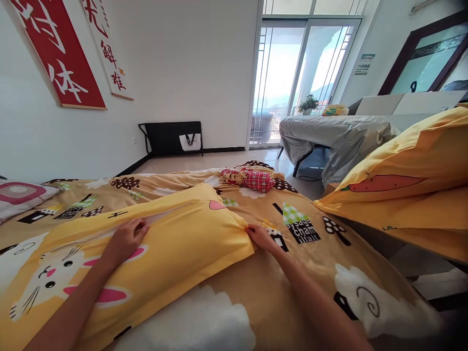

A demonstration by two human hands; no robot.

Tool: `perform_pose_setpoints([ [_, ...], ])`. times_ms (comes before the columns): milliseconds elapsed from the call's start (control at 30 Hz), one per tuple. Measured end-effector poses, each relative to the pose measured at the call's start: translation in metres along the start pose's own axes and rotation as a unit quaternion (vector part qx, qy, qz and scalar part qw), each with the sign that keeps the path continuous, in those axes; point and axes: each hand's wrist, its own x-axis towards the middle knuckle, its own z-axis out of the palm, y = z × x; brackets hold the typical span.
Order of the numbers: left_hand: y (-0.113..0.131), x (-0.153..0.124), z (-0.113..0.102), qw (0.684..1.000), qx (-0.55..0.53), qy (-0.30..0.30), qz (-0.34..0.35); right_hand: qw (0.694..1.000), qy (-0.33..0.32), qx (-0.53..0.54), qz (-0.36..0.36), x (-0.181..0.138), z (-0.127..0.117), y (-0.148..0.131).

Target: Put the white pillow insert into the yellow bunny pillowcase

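A yellow pillowcase [171, 248] with a white rabbit print lies across a patterned tan bedspread [314, 273]. My left hand [126, 239] rests on its upper edge, fingers curled into the fabric along the open seam. My right hand [261, 237] pinches the pillowcase's right corner, fingers closed on the cloth. Both forearms reach in from the bottom of the view.
A second yellow pillow [405, 190] with a carrot print sits at the right. A red checked cloth bundle [248, 179] lies at the bed's far end. A pink pillow [18, 195] is at the left. Beyond are a covered table [329, 134], glass doors and a black rack [171, 139].
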Motion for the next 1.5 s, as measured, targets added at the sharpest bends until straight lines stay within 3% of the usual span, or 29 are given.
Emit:
perform_pose_setpoints([
  [200,0.003,0.0,0.0,1.0,0.002,-0.002,-0.004,0.986,-0.086,0.143,0.024,-0.007,0.022,-0.012],
  [333,0.003,0.001,-0.001,1.0,-0.012,-0.003,-0.012,0.964,-0.047,0.26,0.004,-0.003,0.046,-0.024],
  [467,-0.004,0.001,-0.004,0.999,-0.042,-0.007,-0.03,0.958,-0.069,0.277,-0.017,0.011,0.033,-0.028],
  [533,-0.007,0.002,-0.005,0.997,-0.055,-0.007,-0.044,0.972,-0.076,0.215,-0.055,0.018,0.021,-0.023],
  [600,-0.007,0.002,-0.006,0.997,-0.06,-0.006,-0.055,0.99,-0.086,0.06,-0.097,0.025,0.015,-0.014],
  [667,-0.002,0.002,-0.005,0.997,-0.052,-0.003,-0.051,0.985,-0.093,-0.093,-0.11,0.031,0.014,-0.002],
  [733,0.005,0.001,-0.003,0.999,-0.035,0.001,-0.037,0.976,-0.095,-0.17,-0.102,0.034,0.014,0.007],
  [833,0.016,-0.004,0.0,0.999,0.016,-0.005,-0.05,0.965,-0.089,-0.232,-0.089,0.033,0.01,0.011],
  [1000,0.034,-0.014,-0.004,0.97,0.172,-0.086,-0.15,0.936,-0.078,-0.335,-0.07,0.018,-0.003,0.0],
  [1067,0.04,-0.014,-0.016,0.976,0.139,-0.114,-0.125,0.924,-0.074,-0.369,-0.065,0.013,-0.005,-0.004],
  [1233,0.035,0.007,-0.066,0.98,0.003,-0.199,0.032,0.899,-0.082,-0.423,-0.081,0.01,-0.007,-0.013],
  [1367,0.023,0.018,-0.094,0.949,-0.043,-0.31,0.031,0.885,-0.051,-0.451,-0.099,0.004,-0.006,-0.017],
  [1500,0.038,-0.012,-0.102,0.962,-0.108,-0.247,0.046,0.876,-0.007,-0.467,-0.117,-0.003,-0.003,-0.016],
])
